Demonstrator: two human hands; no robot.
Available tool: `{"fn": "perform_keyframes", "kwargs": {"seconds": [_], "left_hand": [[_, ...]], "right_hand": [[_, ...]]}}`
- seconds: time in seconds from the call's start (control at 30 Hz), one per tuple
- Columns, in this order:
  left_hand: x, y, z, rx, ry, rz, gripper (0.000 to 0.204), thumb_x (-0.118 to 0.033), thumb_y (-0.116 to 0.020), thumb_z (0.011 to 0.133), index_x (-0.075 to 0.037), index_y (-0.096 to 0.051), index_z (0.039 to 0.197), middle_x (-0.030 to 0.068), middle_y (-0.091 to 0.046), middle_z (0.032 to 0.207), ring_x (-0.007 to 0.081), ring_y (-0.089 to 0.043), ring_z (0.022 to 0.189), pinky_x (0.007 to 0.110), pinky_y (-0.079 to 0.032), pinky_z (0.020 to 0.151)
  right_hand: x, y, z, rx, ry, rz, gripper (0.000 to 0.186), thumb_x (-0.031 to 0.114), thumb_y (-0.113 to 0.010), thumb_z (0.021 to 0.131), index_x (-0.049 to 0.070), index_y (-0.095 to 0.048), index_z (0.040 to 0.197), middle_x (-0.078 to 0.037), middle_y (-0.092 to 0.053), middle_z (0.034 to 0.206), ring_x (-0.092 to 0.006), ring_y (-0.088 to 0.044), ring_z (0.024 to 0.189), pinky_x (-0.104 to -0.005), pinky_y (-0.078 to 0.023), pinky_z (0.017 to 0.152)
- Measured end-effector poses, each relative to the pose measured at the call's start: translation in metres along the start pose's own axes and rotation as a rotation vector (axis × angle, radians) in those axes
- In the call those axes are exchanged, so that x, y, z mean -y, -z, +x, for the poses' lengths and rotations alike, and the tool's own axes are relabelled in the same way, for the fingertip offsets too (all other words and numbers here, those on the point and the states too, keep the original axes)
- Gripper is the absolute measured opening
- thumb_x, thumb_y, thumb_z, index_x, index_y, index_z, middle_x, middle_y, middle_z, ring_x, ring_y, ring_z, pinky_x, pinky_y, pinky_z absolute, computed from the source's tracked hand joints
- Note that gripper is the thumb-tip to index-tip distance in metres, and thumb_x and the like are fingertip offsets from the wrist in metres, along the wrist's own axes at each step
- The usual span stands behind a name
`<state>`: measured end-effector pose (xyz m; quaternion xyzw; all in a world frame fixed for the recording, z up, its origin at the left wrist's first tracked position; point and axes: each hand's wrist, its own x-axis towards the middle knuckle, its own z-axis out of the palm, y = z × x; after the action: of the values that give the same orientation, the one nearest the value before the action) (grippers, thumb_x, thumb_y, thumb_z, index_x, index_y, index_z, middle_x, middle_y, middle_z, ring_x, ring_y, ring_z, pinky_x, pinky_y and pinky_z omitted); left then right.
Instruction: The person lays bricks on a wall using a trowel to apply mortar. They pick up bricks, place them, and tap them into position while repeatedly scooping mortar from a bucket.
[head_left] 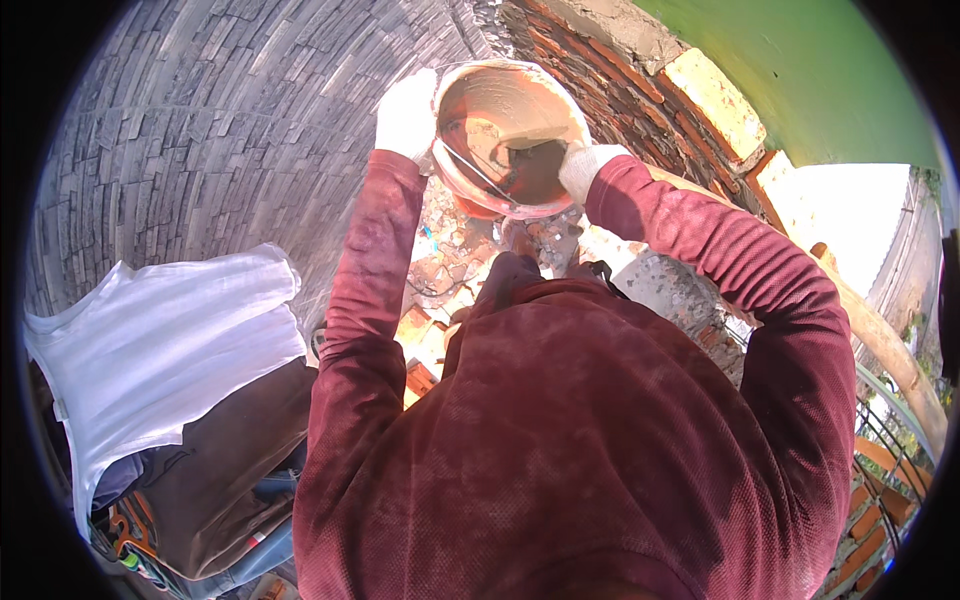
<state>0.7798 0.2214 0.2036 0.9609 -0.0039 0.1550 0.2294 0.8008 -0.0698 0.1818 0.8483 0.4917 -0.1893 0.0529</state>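
An orange-red bucket (515,92) is in front of me, its inner wall coated with pale, dried-looking mortar. In a white glove, my left hand (406,116) is closed on the left side of its rim. My right hand (590,171), also gloved, grips the rim on the right. The wire handle (478,172) slants across the near part of the opening. Low inside, a dark grey patch (540,168) lies beside my right hand; I cannot tell whether it is wet mortar or shadow. The gloves' bright glare hides the finger detail.
A grey stone-patterned wall (230,130) curves along the left, where a white shirt (180,350) and dark clothes (230,460) hang. A rough brick wall (620,90) borders green water or ground (800,70). Rubble (450,250) covers the ground below; a wooden pole (890,345) leans right.
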Motion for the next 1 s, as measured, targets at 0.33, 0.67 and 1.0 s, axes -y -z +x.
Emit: {"fn": "perform_keyframes", "kwargs": {"seconds": [0.33,0.67,1.0], "left_hand": [[-0.077,0.056,0.007,-0.068,-0.156,-0.091,0.018,-0.019,-0.057,0.094,-0.002,-0.059,0.089,0.0198,-0.06,0.083,0.0391,-0.061,0.08,0.044,-0.049,0.07],[-0.104,0.028,0.023,-0.051,-0.559,0.052,0.017,-0.013,-0.06,0.095,-0.003,-0.067,0.107,0.0147,-0.069,0.1,0.0321,-0.067,0.094,0.039,-0.054,0.082],[-0.161,0.017,0.017,-0.02,-0.619,-0.003,0.015,-0.008,-0.062,0.089,-0.003,-0.068,0.102,0.0151,-0.067,0.094,0.0338,-0.067,0.084,0.04,-0.054,0.074]], "right_hand": [[-0.006,0.039,-0.078,-0.432,-0.174,0.206,0.018,0.008,-0.061,0.086,-0.003,-0.058,0.101,-0.022,-0.07,0.086,-0.0369,-0.072,0.077,-0.0436,-0.057,0.063],[-0.005,0.05,-0.086,-0.093,-0.16,0.345,0.025,0.019,-0.07,0.078,0.002,-0.075,0.096,-0.019,-0.073,0.085,-0.0372,-0.072,0.081,-0.0445,-0.057,0.069],[-0.004,-0.008,-0.113,0.067,-0.158,1.256,0.032,0.024,-0.065,0.086,-0.001,-0.072,0.106,-0.013,-0.067,0.073,-0.0237,-0.066,0.062,-0.038,-0.052,0.053]]}}
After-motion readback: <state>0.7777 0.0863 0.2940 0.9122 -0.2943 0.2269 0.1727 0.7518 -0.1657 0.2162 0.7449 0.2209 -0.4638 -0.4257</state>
